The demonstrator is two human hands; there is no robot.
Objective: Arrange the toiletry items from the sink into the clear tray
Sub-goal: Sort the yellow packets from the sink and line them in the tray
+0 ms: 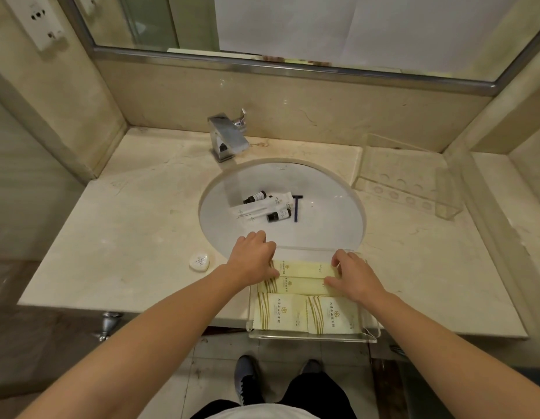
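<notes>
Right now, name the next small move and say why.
Probably lift the right hand off the packets and reach into the sink for the razor. Four packets already lie flat in the clear tray, while the razor, bottles and tubes remain in the basin.

Both bare arms reach forward — left hand (254,256) and right hand (355,275) palm-down, fingers loosely bent.

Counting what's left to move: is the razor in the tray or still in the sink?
Still in the sink: the razor lies in the basin beside the bottles.
</notes>
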